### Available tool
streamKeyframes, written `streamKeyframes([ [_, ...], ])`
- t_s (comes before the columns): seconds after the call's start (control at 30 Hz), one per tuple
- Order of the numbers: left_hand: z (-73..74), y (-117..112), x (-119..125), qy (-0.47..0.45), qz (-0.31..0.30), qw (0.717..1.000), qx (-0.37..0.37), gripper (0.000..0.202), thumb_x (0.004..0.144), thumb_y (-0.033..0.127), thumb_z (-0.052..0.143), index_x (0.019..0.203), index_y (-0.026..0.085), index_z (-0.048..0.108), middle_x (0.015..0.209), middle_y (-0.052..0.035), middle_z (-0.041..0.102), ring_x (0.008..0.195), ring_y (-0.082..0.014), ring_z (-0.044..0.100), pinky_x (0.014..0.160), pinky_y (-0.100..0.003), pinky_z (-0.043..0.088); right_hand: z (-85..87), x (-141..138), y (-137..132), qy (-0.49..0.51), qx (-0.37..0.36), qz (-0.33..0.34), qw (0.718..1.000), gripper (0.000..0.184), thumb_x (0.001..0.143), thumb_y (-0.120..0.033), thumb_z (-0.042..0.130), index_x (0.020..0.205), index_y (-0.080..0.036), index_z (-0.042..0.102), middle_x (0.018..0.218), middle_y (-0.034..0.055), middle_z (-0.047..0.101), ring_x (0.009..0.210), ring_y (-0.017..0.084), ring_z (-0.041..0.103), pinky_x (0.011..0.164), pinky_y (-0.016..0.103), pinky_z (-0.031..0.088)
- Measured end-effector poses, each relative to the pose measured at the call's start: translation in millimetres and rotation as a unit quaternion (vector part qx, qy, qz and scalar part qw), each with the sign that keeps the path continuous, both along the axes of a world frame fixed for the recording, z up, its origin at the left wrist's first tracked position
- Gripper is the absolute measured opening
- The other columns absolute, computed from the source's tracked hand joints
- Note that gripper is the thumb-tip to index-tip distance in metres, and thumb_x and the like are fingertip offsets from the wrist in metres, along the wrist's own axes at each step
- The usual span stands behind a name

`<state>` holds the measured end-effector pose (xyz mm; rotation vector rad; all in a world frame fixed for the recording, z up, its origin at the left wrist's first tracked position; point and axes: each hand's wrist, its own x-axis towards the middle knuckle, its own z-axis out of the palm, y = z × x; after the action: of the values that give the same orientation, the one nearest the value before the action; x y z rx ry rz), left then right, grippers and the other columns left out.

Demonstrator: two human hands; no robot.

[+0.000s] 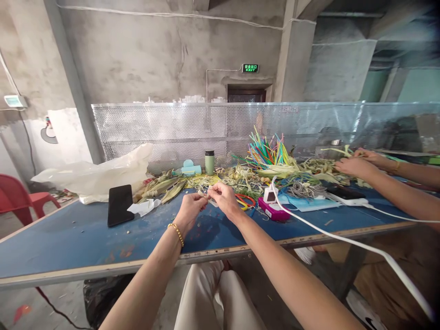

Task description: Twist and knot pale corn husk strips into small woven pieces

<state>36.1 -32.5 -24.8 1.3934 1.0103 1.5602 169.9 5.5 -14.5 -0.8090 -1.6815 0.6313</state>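
Observation:
My left hand, with a gold beaded bracelet at the wrist, is closed in a pinch above the blue table. Against it, my right hand pinches too, and the fingertips of both nearly meet. Between them shows a small pale scrap, thin and whitish; its kind is too small to make out. Just beyond the hands lies a heap of dried corn husks, some strips green, some yellowish. Right of my right hand are red and yellow loops.
A black phone, white paper and plastic sheeting lie left. A green tumbler stands behind. Colourful stems, a purple box and a white cable are right, near another person's hands. Perforated metal borders the back.

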Motion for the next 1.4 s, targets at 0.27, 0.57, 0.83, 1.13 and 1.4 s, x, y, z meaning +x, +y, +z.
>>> streamKeyframes([
  [0.27, -2.3, 1.3, -3.0, 0.013, -0.040, 0.999, -0.034, 0.009, 0.059, 0.019, 0.065, 0.054, 0.013, 0.062, 0.053, 0.0002, 0.055, 0.049, -0.0078, 0.045, 0.050, -0.023, 0.032, -1.0, 5.2, 12.1, -0.089, 0.075, 0.056, 0.992, 0.018, 0.081, -0.034, 0.065, 0.081, -0.017, 0.071, 0.076, 0.0031, 0.068, 0.067, 0.014, 0.057, 0.063, 0.026, 0.043],
  [0.57, 7.3, -7.8, -3.4, -0.023, -0.088, 0.988, -0.125, 0.018, 0.066, 0.028, 0.072, 0.074, 0.013, 0.065, 0.067, -0.0083, 0.070, 0.053, -0.0154, 0.063, 0.050, -0.024, 0.040, 4.2, 5.1, -0.1, -0.025, -0.019, 0.057, 0.998, 0.017, 0.075, -0.033, 0.065, 0.070, -0.016, 0.067, 0.068, 0.0008, 0.064, 0.063, 0.013, 0.054, 0.061, 0.026, 0.041],
  [0.83, 3.7, -3.8, -2.5, 0.032, 0.035, 0.998, -0.033, 0.016, 0.068, 0.028, 0.073, 0.073, 0.013, 0.069, 0.062, -0.0039, 0.067, 0.055, -0.0129, 0.060, 0.053, -0.023, 0.039, 3.2, 3.1, -0.3, -0.003, -0.048, 0.066, 0.997, 0.018, 0.072, -0.033, 0.065, 0.067, -0.016, 0.064, 0.063, 0.0004, 0.062, 0.060, 0.014, 0.054, 0.059, 0.027, 0.042],
  [1.13, 4.7, -2.4, -1.9, -0.010, -0.008, 0.999, -0.029, 0.011, 0.063, 0.023, 0.066, 0.066, 0.013, 0.068, 0.055, -0.0043, 0.064, 0.050, -0.0115, 0.054, 0.052, -0.023, 0.037, 2.7, -1.0, -0.7, -0.010, -0.013, 0.057, 0.998, 0.015, 0.074, -0.032, 0.062, 0.069, -0.018, 0.062, 0.063, 0.0000, 0.061, 0.060, 0.015, 0.055, 0.059, 0.027, 0.042],
  [1.4, 7.7, -2.8, -3.1, -0.111, -0.029, 0.986, -0.122, 0.012, 0.058, 0.020, 0.070, 0.068, 0.014, 0.067, 0.057, -0.0073, 0.068, 0.054, -0.0189, 0.065, 0.054, -0.026, 0.043, -1.1, -3.8, 1.7, -0.030, 0.038, 0.042, 0.998, 0.016, 0.078, -0.032, 0.061, 0.071, -0.018, 0.064, 0.071, 0.0025, 0.066, 0.067, 0.016, 0.059, 0.066, 0.028, 0.045],
])
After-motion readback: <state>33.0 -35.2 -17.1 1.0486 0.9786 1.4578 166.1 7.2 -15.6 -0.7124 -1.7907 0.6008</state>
